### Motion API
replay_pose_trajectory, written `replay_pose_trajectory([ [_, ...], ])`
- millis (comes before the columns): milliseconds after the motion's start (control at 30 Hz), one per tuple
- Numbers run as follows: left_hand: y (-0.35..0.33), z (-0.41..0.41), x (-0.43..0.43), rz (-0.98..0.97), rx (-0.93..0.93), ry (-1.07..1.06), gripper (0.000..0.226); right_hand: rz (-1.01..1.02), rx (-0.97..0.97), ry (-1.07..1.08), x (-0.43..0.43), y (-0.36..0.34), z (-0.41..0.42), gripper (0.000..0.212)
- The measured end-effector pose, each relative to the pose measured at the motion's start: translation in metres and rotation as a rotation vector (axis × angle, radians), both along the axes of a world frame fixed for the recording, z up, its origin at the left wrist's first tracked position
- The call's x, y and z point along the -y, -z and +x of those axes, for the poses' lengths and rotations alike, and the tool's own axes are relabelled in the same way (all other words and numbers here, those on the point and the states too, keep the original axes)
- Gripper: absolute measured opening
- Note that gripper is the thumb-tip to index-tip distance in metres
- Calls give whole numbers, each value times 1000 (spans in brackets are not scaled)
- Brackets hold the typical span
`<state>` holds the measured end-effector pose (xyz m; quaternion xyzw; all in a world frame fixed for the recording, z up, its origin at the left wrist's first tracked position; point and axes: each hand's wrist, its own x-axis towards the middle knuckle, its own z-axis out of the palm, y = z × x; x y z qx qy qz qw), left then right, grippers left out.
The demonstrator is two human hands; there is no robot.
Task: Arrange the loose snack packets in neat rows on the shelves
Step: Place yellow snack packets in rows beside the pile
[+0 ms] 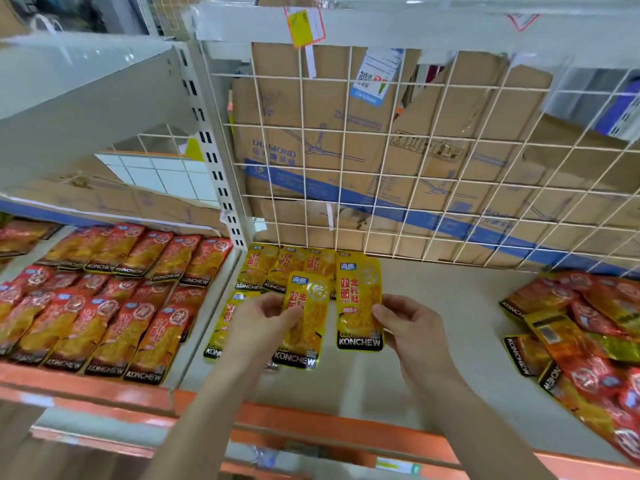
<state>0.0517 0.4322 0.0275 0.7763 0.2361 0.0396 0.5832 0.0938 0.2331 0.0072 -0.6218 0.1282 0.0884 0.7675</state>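
My left hand [261,322] pinches a yellow KONCHEW packet [308,323] by its left edge, just above the grey shelf [433,323]. My right hand [407,323] pinches a second yellow packet [358,303] by its right edge, beside the first. Behind them a short row of yellow packets [277,266] lies flat against the wire back. Another yellow packet [221,327] lies partly under my left hand. A loose pile of red and yellow packets [588,337] covers the shelf's right end.
The neighbouring shelf on the left holds neat rows of red packets [104,306]. A white wire grid [398,168] with cardboard boxes [346,150] behind it backs the shelf. An orange rail [329,424] runs along the front edge. An upper shelf overhangs.
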Motion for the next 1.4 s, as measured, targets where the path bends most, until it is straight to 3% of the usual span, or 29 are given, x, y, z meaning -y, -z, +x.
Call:
replay_pose_trajectory([
  [133,21,9,0,177,11,90,11,-181,49,122,-5,30,3,17],
  [300,41,15,4,239,8,113,18,-344,76,137,-4,57,-5,24],
  [433,53,15,1,312,23,119,27,-373,117,52,-2,57,-9,49],
  [533,66,13,-1,594,70,99,15,-461,196,-17,-3,54,-14,47],
  [600,74,13,-1,820,65,72,21,-503,242,-38,-6,52,-16,43],
  [767,82,13,-6,1072,102,162,30,-671,367,-28,-10,62,-18,25],
  [867,84,9,-9,1081,110,166,41,-767,453,-17,-10,70,-16,22],
  [967,88,2,-18,1013,257,145,45,-861,545,-48,-11,76,-15,21],
  [1133,91,-15,-54,1059,479,360,44,-876,513,-45,-9,82,-14,14],
  [1167,92,-16,-61,1069,476,389,43,-873,496,-70,-9,82,-14,11],
  [1267,92,-23,-70,1102,396,446,44,-923,576,-144,-11,78,-18,35],
  [1400,96,-35,-74,1122,242,471,52,-1272,767,-389,-21,73,-23,50],
])
